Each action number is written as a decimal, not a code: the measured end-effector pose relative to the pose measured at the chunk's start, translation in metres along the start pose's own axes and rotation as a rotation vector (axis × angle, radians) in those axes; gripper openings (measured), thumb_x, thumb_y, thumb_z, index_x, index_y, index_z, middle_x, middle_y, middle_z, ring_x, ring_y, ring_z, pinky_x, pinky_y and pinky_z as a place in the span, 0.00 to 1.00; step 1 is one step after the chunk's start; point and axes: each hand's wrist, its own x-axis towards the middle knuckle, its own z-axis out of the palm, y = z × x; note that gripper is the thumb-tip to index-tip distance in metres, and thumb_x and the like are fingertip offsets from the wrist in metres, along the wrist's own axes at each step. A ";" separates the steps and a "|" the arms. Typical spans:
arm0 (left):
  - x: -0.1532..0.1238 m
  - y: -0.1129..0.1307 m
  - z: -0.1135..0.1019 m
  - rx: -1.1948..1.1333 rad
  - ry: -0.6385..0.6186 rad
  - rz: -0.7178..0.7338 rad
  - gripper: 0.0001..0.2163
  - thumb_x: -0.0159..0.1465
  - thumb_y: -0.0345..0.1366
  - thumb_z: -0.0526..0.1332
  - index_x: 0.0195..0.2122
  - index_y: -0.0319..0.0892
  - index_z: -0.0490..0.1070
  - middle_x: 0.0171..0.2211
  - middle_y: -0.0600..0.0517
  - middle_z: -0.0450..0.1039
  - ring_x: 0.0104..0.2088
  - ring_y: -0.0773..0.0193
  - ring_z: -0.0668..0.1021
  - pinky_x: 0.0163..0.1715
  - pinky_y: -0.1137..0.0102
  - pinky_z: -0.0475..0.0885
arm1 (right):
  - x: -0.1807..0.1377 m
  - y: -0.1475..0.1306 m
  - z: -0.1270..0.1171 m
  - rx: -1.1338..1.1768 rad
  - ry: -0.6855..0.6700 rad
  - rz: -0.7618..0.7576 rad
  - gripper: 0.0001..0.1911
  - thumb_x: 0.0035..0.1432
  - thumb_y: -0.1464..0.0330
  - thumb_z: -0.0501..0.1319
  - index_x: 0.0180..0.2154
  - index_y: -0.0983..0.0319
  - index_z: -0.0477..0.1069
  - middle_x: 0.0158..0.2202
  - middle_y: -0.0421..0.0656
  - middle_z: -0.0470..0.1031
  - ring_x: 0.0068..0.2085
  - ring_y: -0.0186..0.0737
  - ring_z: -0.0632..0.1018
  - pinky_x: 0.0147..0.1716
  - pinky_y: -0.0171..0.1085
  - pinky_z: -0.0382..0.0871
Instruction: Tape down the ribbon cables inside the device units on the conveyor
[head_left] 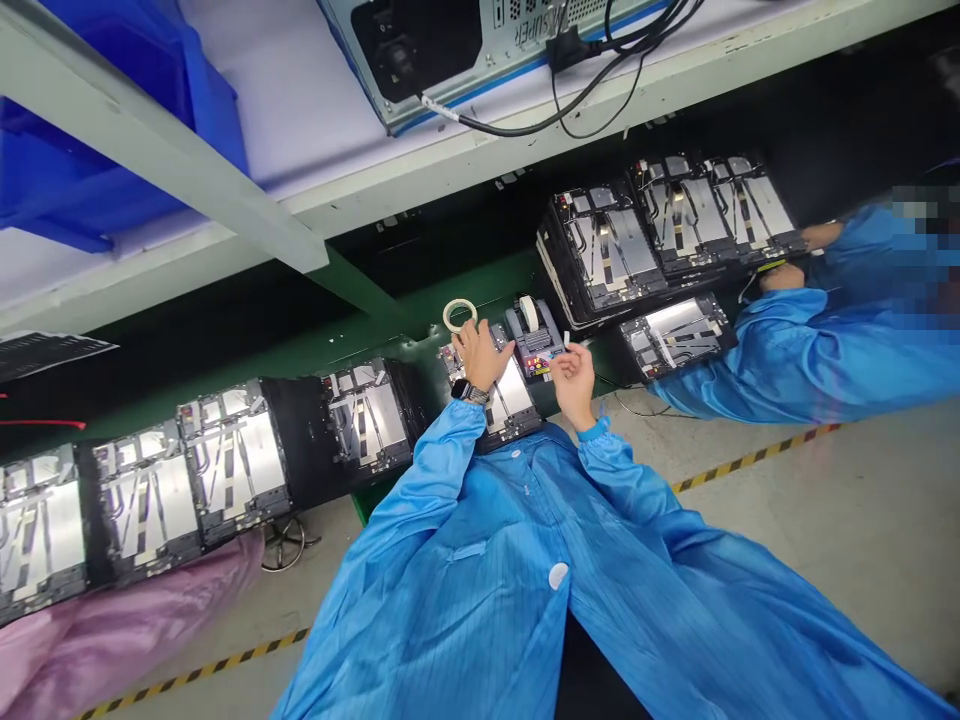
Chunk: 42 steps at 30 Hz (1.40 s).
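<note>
In the head view an opened tablet-like device [512, 395] with a silver battery area lies on the bench in front of me. My left hand [482, 358], with a dark watch at the wrist, rests over its upper part, fingers spread. Right of it my right hand [574, 385] is raised with bent fingers, and a small white strip of tape [566, 339] shows at its fingertips. Between the hands, slightly farther back, stands a grey tape dispenser [541, 345] with a white roll on it. A roll of cream tape [459, 316] lies beyond my left fingers.
Stacks of similar devices stand to the left [232, 450] and back right [611, 250]. A co-worker in blue sleeves [810, 340] works at the right beside another device [675, 338]. Overhead, a shelf edge [480, 150] carries a computer case [480, 50] and cables.
</note>
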 end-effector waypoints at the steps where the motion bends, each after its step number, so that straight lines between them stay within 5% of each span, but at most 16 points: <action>1: 0.002 -0.001 0.000 0.010 -0.023 -0.012 0.34 0.68 0.52 0.63 0.70 0.39 0.61 0.72 0.33 0.58 0.74 0.39 0.58 0.74 0.43 0.43 | 0.013 -0.009 0.005 -0.057 -0.056 -0.074 0.25 0.63 0.65 0.65 0.59 0.59 0.63 0.39 0.41 0.76 0.38 0.38 0.77 0.42 0.39 0.77; 10: 0.021 -0.023 -0.012 0.053 -0.223 -0.045 0.32 0.68 0.53 0.63 0.69 0.46 0.65 0.68 0.38 0.68 0.68 0.40 0.67 0.69 0.45 0.55 | 0.111 -0.044 0.073 -0.669 -0.694 -0.575 0.41 0.63 0.72 0.67 0.72 0.60 0.53 0.58 0.53 0.70 0.59 0.57 0.73 0.59 0.56 0.71; 16: 0.034 -0.031 -0.016 0.036 -0.288 -0.053 0.28 0.66 0.53 0.66 0.65 0.48 0.72 0.63 0.42 0.76 0.65 0.42 0.71 0.65 0.51 0.60 | 0.125 -0.055 0.080 -0.840 -0.861 -0.689 0.45 0.60 0.72 0.71 0.72 0.60 0.53 0.59 0.56 0.69 0.61 0.62 0.72 0.60 0.59 0.70; 25: 0.042 -0.033 -0.028 0.011 -0.369 -0.084 0.29 0.63 0.53 0.68 0.63 0.50 0.74 0.62 0.44 0.77 0.67 0.43 0.72 0.64 0.55 0.62 | 0.132 -0.038 0.068 -0.735 -0.853 -0.584 0.43 0.63 0.67 0.69 0.73 0.59 0.52 0.59 0.55 0.70 0.60 0.60 0.74 0.56 0.57 0.72; 35: 0.046 -0.033 -0.028 -0.020 -0.374 -0.116 0.28 0.60 0.54 0.71 0.60 0.50 0.77 0.57 0.43 0.81 0.63 0.40 0.76 0.63 0.51 0.65 | 0.134 -0.065 0.085 -0.895 -0.952 -0.742 0.40 0.58 0.75 0.71 0.68 0.62 0.59 0.54 0.53 0.73 0.55 0.54 0.75 0.56 0.49 0.70; 38: 0.044 -0.034 -0.028 -0.025 -0.364 -0.118 0.28 0.60 0.55 0.71 0.59 0.50 0.77 0.57 0.44 0.80 0.63 0.41 0.75 0.63 0.52 0.65 | 0.146 -0.070 0.083 -0.767 -0.944 -0.573 0.36 0.64 0.75 0.66 0.69 0.61 0.57 0.45 0.45 0.77 0.45 0.44 0.79 0.46 0.40 0.72; 42: 0.045 -0.037 -0.028 -0.027 -0.358 -0.092 0.27 0.60 0.54 0.71 0.59 0.50 0.77 0.58 0.45 0.80 0.62 0.42 0.76 0.63 0.53 0.64 | 0.154 -0.067 0.084 -0.653 -1.147 -0.360 0.35 0.61 0.77 0.65 0.67 0.61 0.59 0.33 0.36 0.77 0.32 0.36 0.76 0.33 0.31 0.66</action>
